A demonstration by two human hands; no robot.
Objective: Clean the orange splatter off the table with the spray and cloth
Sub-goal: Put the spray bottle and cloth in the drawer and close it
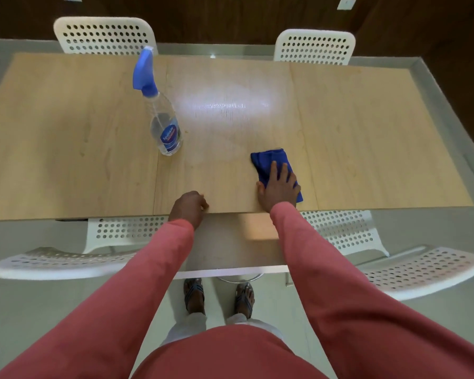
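— Looking at the big stuff first: what's there?

— Long light-wood table [66, 132] fills most of the view, w/ a bright glare patch near the middle. Four white perforated chairs: two at the far edge [104, 35] [315, 46], two on the near side [66, 262] [411, 266], pushed in either side of the person. Grey floor, dark wood wall at the back.

— And the person?

— Standing at the near edge, pink sleeves [153, 269], sandals visible below.

— Spray?

— Clear spray bottle [166, 129], blue trigger head, blue label, standing upright on the table left of centre, well apart from both hands.

— Cloth?

— Blue cloth [270, 161], folded, lying flat on the table near the front edge, right of centre. Right hand [279, 187] lies on top of it, fingers straight and spread, palm pressing down; far half of the cloth sticks out beyond the fingertips.

— Left hand?

— Left hand [190, 205] is at the table's near edge, fingers curled under, touching the surface, holding nothing.

— Any orange left?

— Tiny orange-ish specks [187, 130] just beside the bottle's right side; too small to say more. Faint damp sheen between bottle and cloth.
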